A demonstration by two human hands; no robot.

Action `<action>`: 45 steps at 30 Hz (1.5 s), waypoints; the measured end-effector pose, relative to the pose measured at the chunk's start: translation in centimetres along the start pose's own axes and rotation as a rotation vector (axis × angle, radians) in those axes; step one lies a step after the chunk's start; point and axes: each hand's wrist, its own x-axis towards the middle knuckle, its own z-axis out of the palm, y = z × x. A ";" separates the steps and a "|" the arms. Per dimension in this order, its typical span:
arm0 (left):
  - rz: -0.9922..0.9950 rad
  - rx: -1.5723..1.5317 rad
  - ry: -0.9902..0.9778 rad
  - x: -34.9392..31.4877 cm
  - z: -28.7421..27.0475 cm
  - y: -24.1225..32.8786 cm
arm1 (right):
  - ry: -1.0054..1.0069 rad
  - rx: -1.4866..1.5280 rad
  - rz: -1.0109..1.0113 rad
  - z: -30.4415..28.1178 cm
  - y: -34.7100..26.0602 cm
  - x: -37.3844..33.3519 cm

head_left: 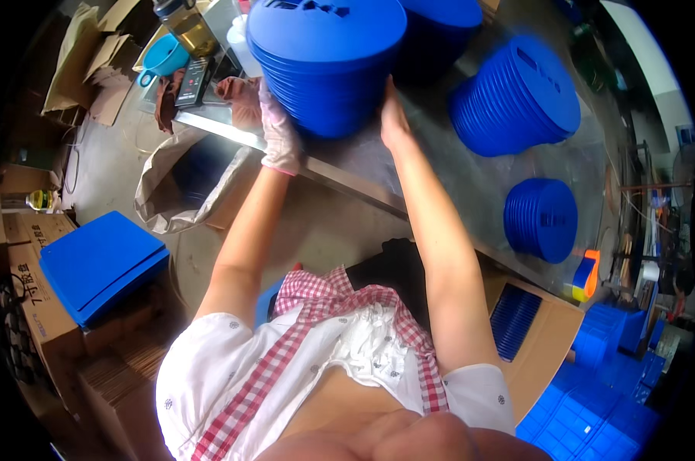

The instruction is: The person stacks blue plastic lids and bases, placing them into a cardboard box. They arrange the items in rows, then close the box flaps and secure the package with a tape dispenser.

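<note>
Cardboard boxes sit close by on the floor, one with blue discs (514,321) inside. On the shiny worktop (478,192), the gloved left hand (280,132) and bare right hand (392,117) press flat against a tall stack of blue discs (326,65), holding it between them. Farther off lie two more blue stacks (516,96).

Factory packing area: metal worktop (470,192) w/ stacks of blue plastic discs (516,96), cardboard boxes (539,338) and blue crates (593,415) below it.
</note>
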 end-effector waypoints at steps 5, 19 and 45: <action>0.059 0.048 0.015 -1.7 2.7 1.6 | 0.058 0.146 -0.029 -0.7 -0.3 -2.3; -0.162 -0.121 -0.133 -11.5 10.3 0.9 | 0.387 0.068 -0.005 -10.0 -3.6 -14.6; -0.427 0.160 -0.885 1.2 14.4 10.9 | 0.359 -0.174 -0.480 -13.6 -13.4 -23.3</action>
